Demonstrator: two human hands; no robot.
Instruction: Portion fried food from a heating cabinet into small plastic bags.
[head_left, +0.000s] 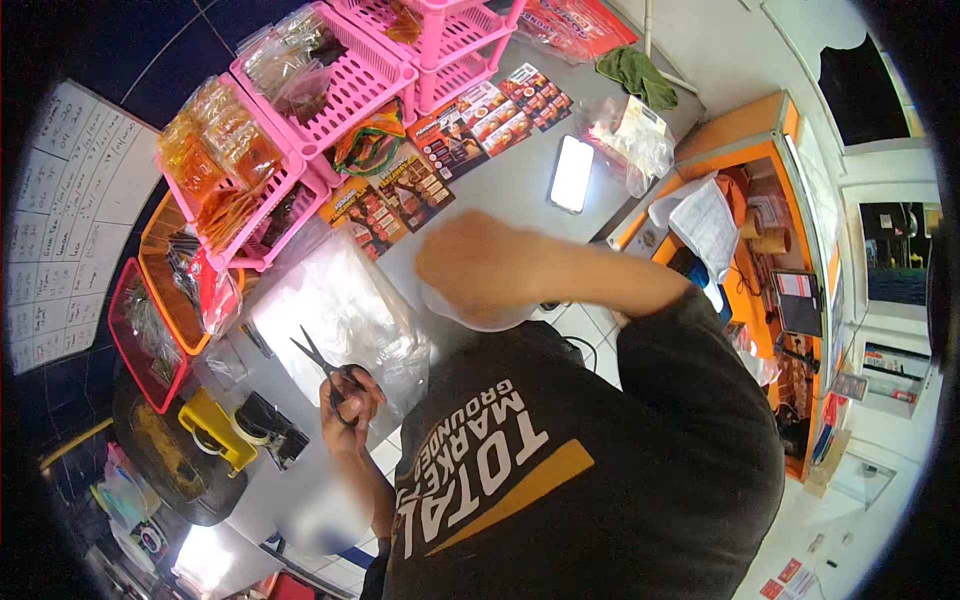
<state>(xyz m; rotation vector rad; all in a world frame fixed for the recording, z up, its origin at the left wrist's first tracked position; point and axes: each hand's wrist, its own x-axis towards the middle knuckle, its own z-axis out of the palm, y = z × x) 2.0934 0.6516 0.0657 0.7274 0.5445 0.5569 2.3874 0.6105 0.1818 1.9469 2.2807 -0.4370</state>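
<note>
My left hand (351, 397) holds black-handled scissors (330, 371), their blades parted and pointing to the upper left. Close to them, a stack of clear plastic bags or sheets (337, 307) lies on the grey table. My right hand (469, 262) is motion-blurred, held before my chest with the forearm reaching in from the right. Under it shows the rim of a round whitish thing (487, 324), perhaps a bowl; whether the fingers grip it cannot be made out. Printed menu leaflets (450, 139) lie beyond my right hand, and a lit phone (572, 174) lies to their right.
Pink plastic racks (360, 97) with bagged goods stand at the table's back. Orange (154, 259) and red (124, 330) baskets sit at left, near a yellow tape dispenser (217, 431). Plastic bags (637, 142) and a green cloth (637, 75) lie at upper right, beside an orange shelf unit (750, 135).
</note>
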